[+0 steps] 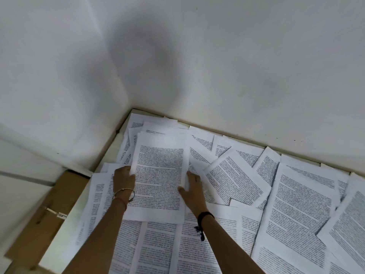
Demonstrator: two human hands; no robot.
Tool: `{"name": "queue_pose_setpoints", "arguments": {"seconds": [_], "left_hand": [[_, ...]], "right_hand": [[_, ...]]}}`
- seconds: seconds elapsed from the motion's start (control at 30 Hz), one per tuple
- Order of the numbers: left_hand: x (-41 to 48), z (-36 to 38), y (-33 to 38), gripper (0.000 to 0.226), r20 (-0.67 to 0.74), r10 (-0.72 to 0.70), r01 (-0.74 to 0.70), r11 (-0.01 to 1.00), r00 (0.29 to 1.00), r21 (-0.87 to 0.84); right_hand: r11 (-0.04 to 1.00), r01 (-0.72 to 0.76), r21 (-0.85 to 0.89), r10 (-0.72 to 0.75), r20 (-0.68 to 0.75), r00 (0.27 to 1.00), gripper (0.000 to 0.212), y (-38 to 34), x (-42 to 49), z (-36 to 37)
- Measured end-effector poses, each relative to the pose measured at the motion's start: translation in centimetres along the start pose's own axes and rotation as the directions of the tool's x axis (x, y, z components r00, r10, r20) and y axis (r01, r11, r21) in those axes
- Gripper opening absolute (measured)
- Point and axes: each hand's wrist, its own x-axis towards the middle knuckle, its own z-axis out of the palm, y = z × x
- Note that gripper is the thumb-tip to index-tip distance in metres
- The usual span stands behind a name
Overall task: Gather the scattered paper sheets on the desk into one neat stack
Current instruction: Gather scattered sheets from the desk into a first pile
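ok so this looks early in the gathering step; there's a small stack (160,175) being built mid-left on the worktop (79,200), printed side up, with a few offset edges peeking out at its top left, so it's more than one page and not squared up yet.

left hand (124,180) is on the stack's left edge, fingers tucked under the paper where I can't see them; I read that grip as closed on the edge. right hand (192,186) lies mostly flat against the right edge, fingers fairly straight, thumb resting on the top page; that grip is open, more pressing than holding.

my guess for the next move: nudge both sides in to align it, then slide or lift the stack toward the next loose sheets (304,206) and pick them up one at a time.

what gets in the way: the loose sheets cover nearly the whole worktop, overlapping at odd angles, some under the stack itself and under both forearms; dragging one could pull its neighbours along. more are jammed into the far corner (150,125) where the walls (217,66) meet; awkward reach. off the left side there's a piece of cardboard (37,224) with some pale clip-like thing (57,214) on it; can't tell what it is.
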Motion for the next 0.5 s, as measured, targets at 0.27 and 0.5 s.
{"name": "queue_pose_setpoints", "arguments": {"seconds": [0.27, 0.5], "left_hand": [[-0.6, -1.5, -0.8, 0.053, 0.173, -0.102, 0.135, 0.972, 0.98, -0.191], [-3.7, -2.7, -2.7, 0.024, 0.145, -0.133, 0.183, 0.887, 0.981, -0.424]], "right_hand": [[0.904, -0.154, 0.398, 0.171, -0.009, 0.985, 0.064, -2.2, 1.8, 2.0], [0.729, -0.291, 0.62, 0.262, 0.14, 0.955, 0.035, -0.6, 0.8, 1.0]]}}
